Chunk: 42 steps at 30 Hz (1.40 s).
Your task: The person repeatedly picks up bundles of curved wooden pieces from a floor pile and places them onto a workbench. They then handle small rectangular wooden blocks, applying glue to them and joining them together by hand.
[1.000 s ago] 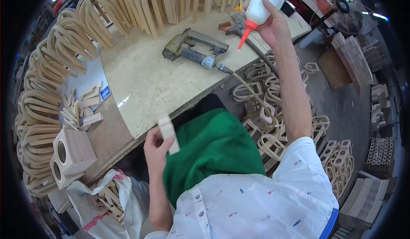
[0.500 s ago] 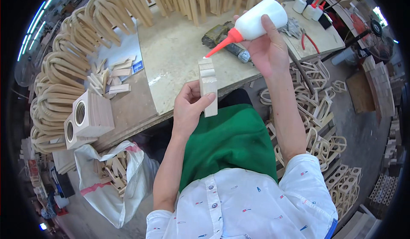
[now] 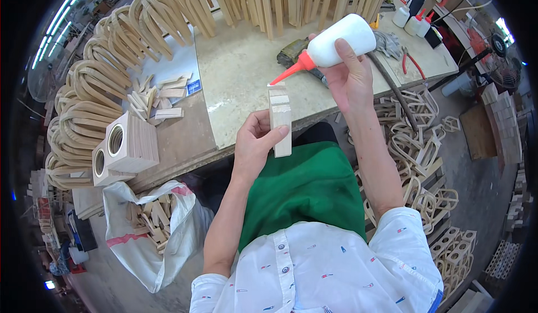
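Observation:
Between the thumb and fingers of my left hand (image 3: 255, 145) stands a small pale wooden block (image 3: 281, 114), with notches near its upper end. It is held over my green apron, by the table's front edge. My right hand (image 3: 348, 69) is wrapped round a white squeeze bottle (image 3: 342, 40), tilted down to the left. The bottle's red nozzle (image 3: 292, 70) reaches the far end of the block, where a little white stuff shows at its tip. Whether the tip touches the wood I cannot tell.
Bent wooden frames (image 3: 92, 111) line the table's left and back. Loose wood strips (image 3: 171, 93) and blocks with round holes (image 3: 130, 145) lie at left. A sack of offcuts (image 3: 129, 240) stands below. Red-handled pliers (image 3: 413, 64) and more bottles (image 3: 413, 22) are at right. A dark tool (image 3: 291, 52) lies behind.
The whole scene has shifted slightly right in the picture. Against the table, the bottle and block have come a little nearer to me. Both hands keep their holds.

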Each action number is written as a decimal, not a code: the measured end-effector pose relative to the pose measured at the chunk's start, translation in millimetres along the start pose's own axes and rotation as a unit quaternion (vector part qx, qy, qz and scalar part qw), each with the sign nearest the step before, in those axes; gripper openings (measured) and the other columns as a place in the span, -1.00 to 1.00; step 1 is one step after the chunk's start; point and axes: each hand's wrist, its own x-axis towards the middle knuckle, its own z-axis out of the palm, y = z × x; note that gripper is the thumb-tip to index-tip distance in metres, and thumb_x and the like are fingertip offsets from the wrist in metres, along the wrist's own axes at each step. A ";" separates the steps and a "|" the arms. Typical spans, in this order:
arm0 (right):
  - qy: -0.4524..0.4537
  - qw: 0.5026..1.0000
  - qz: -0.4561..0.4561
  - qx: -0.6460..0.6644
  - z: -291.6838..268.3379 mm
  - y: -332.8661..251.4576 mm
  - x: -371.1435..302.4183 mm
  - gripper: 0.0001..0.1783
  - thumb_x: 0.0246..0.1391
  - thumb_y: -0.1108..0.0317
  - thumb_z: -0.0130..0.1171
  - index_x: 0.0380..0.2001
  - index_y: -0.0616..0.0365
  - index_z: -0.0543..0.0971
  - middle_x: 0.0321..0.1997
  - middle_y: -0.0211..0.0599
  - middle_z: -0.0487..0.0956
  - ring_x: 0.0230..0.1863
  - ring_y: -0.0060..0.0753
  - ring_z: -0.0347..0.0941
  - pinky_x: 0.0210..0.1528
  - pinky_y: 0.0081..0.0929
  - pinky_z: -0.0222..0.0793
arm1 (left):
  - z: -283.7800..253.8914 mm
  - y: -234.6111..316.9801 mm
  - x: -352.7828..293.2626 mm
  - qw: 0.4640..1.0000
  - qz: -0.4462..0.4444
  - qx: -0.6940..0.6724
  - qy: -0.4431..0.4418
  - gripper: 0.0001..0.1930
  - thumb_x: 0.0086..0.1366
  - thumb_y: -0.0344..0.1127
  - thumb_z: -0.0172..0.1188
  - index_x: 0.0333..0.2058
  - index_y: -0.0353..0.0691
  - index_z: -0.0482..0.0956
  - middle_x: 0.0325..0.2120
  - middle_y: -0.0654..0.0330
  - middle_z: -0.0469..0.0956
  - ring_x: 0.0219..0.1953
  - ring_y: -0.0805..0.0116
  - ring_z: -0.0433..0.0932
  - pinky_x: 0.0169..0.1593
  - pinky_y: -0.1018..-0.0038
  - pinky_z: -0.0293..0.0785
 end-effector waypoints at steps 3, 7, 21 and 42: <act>-0.001 1.000 -0.003 0.001 3.0 1.4 -0.3 -0.54 0.11 0.36 0.12 0.02 0.29 0.25 -0.02 -0.02 0.41 0.08 -0.05 0.36 0.10 -0.06 0.37 | -1.9 2.8 -1.2 1.000 0.001 0.001 -0.002 -0.62 0.09 -0.40 0.26 -0.13 -0.38 0.41 -0.35 0.19 0.55 -0.33 0.52 0.50 -0.19 0.56 0.43; -0.002 1.000 -0.006 -0.009 1.2 2.5 0.6 -0.54 0.11 0.35 0.13 0.03 0.27 0.27 -0.01 -0.08 0.42 0.10 -0.11 0.36 0.10 -0.10 0.37 | -2.1 4.1 0.8 1.000 -0.013 0.007 -0.004 -0.61 0.08 -0.34 0.26 -0.12 -0.33 0.43 -0.31 0.22 0.53 -0.28 0.52 0.47 -0.14 0.54 0.40; -0.012 1.000 -0.001 -0.015 -3.1 14.1 1.8 -0.49 0.10 0.29 0.16 0.05 0.24 0.26 0.04 -0.16 0.40 0.14 -0.11 0.32 0.14 -0.11 0.31 | -10.4 6.6 5.7 1.000 -0.016 0.013 0.009 -0.62 0.07 -0.33 0.26 -0.13 -0.31 0.44 -0.31 0.23 0.53 -0.28 0.53 0.46 -0.11 0.54 0.37; -0.021 0.999 -0.017 -0.026 -7.1 14.7 -2.8 -0.47 0.08 0.32 0.17 0.06 0.25 0.25 0.06 -0.12 0.38 0.17 -0.07 0.29 0.15 -0.13 0.32 | -17.9 -4.2 8.4 1.000 -0.006 -0.010 0.018 -0.68 0.08 -0.34 0.25 -0.18 -0.30 0.46 -0.36 0.28 0.51 -0.29 0.55 0.44 -0.12 0.55 0.35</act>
